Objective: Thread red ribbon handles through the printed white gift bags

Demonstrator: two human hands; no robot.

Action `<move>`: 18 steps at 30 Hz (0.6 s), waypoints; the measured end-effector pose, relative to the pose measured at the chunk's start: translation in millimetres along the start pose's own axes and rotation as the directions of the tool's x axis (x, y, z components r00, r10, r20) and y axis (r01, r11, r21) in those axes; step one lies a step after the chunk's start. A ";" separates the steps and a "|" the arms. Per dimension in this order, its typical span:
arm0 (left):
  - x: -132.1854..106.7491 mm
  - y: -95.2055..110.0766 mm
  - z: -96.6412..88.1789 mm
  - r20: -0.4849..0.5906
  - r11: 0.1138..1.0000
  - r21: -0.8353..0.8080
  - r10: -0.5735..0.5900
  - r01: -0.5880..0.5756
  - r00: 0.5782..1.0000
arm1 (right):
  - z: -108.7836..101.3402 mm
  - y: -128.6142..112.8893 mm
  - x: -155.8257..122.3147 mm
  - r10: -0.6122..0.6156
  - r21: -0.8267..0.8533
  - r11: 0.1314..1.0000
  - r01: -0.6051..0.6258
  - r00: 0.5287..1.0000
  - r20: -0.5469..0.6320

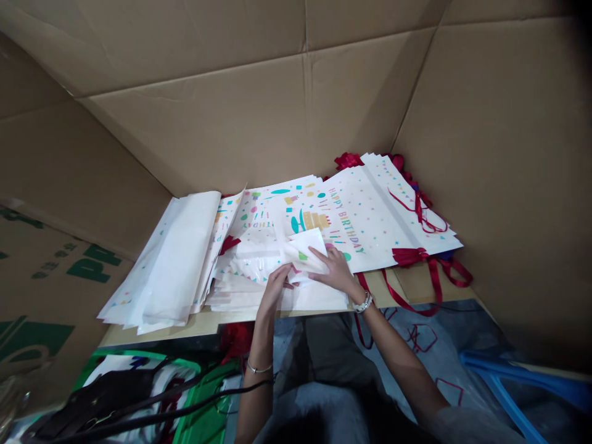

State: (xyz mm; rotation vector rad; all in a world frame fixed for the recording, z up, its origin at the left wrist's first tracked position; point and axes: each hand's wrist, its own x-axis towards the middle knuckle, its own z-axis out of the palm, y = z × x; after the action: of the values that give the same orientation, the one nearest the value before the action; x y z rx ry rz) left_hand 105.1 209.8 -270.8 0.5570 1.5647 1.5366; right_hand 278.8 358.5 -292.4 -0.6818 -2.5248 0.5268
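A white printed sheet (303, 250), partly folded over, is between my two hands above the worktop. My left hand (276, 285) pinches its lower left edge, fingertips bent inward. From the right, my right hand (338, 272) grips the fold with its thumb and fingers. Under and behind them lie flat "Happy Birthday" printed sheets (314, 213) with a cake picture and coloured dots. A dark red ribbon bow (230, 245) rests on the sheets to the left of my hands.
A stack of white sheets (180, 259) lies at the left. Red ribbons (432, 287) trail over the front edge at right. Cardboard walls (240, 123) enclose the worktop (161, 330). Below are a green crate (189, 425) with a dark bag (111, 394) and a blue stool (522, 382).
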 end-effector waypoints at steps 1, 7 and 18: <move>-0.1 -0.3 -0.8 0.000 1.000 -0.003 0.000 0.000 1.000 | 0.1 0.0 0.1 -0.002 -0.009 1.000 0.002 1.000 0.011; -5.0 0.1 -3.8 0.059 0.999 0.012 0.036 -0.037 0.998 | 2.7 2.3 2.0 0.049 0.054 0.997 -0.047 0.998 -0.044; -5.1 -3.8 12.9 -0.056 0.999 -0.013 0.046 -0.047 0.997 | 2.2 1.4 1.9 0.047 0.099 0.994 -0.040 0.996 -0.070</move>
State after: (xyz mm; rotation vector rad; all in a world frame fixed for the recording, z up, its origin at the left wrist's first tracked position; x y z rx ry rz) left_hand 119.1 212.6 -271.6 0.5508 1.5911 1.6094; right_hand 276.7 360.2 -294.2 -0.7079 -2.4051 0.6248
